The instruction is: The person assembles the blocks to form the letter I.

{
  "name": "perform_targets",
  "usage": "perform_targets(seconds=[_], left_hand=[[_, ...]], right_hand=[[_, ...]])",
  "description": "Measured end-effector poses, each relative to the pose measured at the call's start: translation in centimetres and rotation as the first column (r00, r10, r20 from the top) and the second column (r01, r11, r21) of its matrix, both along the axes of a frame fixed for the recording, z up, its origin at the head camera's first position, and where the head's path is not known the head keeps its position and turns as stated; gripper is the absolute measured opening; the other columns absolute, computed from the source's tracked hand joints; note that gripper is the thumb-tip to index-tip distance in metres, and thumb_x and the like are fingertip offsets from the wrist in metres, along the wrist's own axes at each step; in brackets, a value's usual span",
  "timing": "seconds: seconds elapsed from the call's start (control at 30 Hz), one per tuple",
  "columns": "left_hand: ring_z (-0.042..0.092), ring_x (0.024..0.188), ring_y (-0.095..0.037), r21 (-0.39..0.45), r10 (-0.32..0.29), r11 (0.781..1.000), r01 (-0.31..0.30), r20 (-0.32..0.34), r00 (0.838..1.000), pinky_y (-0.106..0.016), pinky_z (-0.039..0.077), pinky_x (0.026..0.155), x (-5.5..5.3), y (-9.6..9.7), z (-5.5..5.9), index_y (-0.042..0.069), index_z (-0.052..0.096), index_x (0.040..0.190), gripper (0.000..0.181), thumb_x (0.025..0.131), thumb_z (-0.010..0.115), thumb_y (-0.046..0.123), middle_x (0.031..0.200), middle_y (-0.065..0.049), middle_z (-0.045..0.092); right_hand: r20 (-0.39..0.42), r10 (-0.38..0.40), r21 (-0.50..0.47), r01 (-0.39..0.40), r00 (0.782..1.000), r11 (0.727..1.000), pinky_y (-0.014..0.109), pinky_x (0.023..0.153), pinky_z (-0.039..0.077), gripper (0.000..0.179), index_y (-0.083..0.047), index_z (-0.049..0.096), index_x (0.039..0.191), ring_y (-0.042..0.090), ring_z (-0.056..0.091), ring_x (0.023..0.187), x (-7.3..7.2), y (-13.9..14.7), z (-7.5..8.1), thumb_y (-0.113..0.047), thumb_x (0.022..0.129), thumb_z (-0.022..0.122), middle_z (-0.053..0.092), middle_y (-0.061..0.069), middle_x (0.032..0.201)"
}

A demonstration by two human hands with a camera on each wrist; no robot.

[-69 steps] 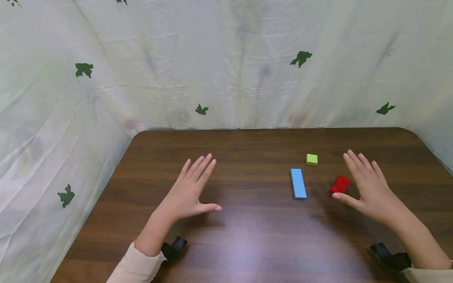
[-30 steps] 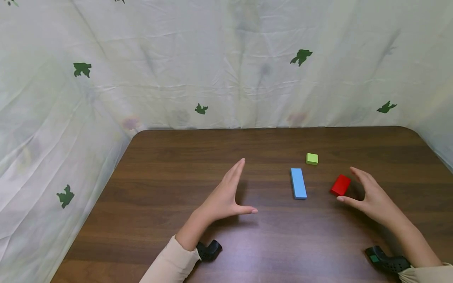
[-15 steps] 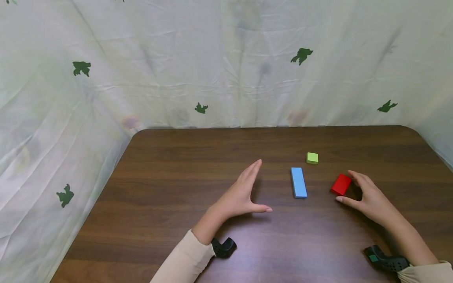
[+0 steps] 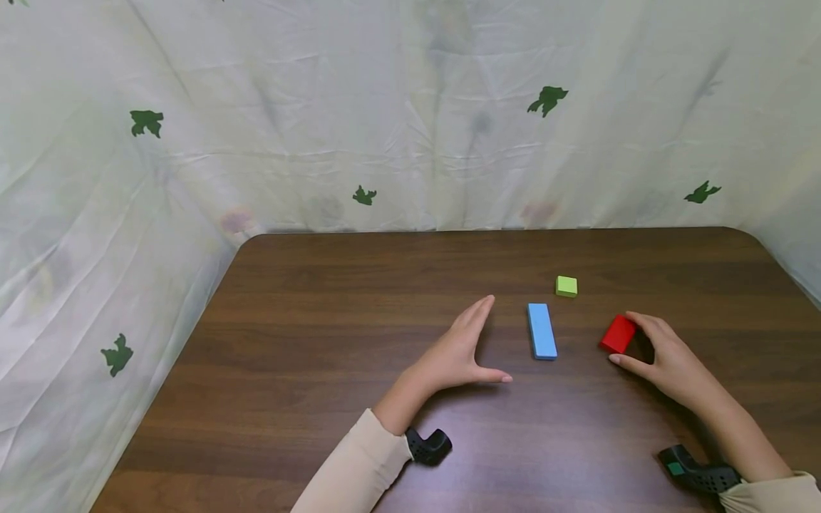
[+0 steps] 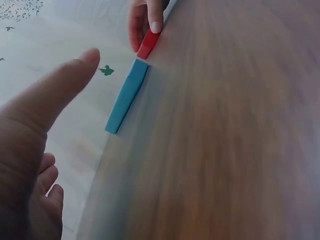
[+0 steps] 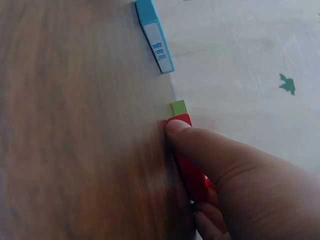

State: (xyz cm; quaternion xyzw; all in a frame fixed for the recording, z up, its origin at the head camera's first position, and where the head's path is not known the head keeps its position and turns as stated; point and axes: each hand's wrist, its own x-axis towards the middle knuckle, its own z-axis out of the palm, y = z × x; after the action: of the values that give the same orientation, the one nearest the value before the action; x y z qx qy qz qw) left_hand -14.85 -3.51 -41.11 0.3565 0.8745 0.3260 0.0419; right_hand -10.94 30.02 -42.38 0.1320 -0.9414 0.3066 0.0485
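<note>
A red block [image 4: 618,334] lies on the table at the right, and my right hand [image 4: 667,360] pinches it between the thumb and the fingers. In the right wrist view the thumb presses one end of the red block [image 6: 190,175], with fingers at its far side. My left hand [image 4: 452,356] is spread, thumb apart from the straight fingers, a little left of a long blue block [image 4: 541,331] and not touching it. The blue block [image 6: 157,45] carries a white label with printed characters. Behind them sits a small green block [image 4: 566,286].
The brown wooden table [image 4: 321,306] has rounded back corners. A pale cloth [image 4: 410,114] with green leaf-like shapes hangs behind and at the sides. A black wrist device [image 4: 430,447] sits on the left wrist, another [image 4: 699,470] on the right.
My left hand has moved right, nearer the blue block. The right hand has come down to the red block and its fingers have closed onto it. The blocks have stayed in place.
</note>
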Motion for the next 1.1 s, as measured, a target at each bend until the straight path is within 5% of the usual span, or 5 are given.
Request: perform_targets(seconds=[0.57, 1.1], left_hand=[[0.011, 0.133, -0.013, -0.023, 0.014, 1.0, -0.012, 0.07, 0.997, -0.032, 0.02, 0.105, -0.7, 2.7, -1.4, 0.006, 0.009, 0.144, 0.11, 0.067, 0.071, 0.053, 0.148, -0.006, 0.014], [0.014, 0.133, -0.013, -0.152, 0.03, 0.988, -0.029, 0.002, 1.0, -0.029, 0.022, 0.104, -2.0, 5.2, -1.7, 0.007, 0.01, 0.144, 0.108, 0.068, 0.066, 0.059, 0.147, -0.005, 0.016]], right_hand=[[-0.011, 0.007, -0.019, -0.007, 1.0, 1.0, 0.062, 0.081, 0.031, 0.072, 0.009, 0.034, 0.129, 0.046, 0.032, 0.11, 0.0, 0.1, -0.2, -0.02, 0.076, 0.073, 0.035, 0.029, 0.123], [-0.001, 0.003, -0.011, -0.003, 1.0, 1.0, 0.063, 0.08, 0.032, 0.073, 0.008, 0.034, 0.13, 0.046, 0.033, 0.11, 0.0, 0.1, -0.2, -0.021, 0.076, 0.073, 0.035, 0.029, 0.123]])
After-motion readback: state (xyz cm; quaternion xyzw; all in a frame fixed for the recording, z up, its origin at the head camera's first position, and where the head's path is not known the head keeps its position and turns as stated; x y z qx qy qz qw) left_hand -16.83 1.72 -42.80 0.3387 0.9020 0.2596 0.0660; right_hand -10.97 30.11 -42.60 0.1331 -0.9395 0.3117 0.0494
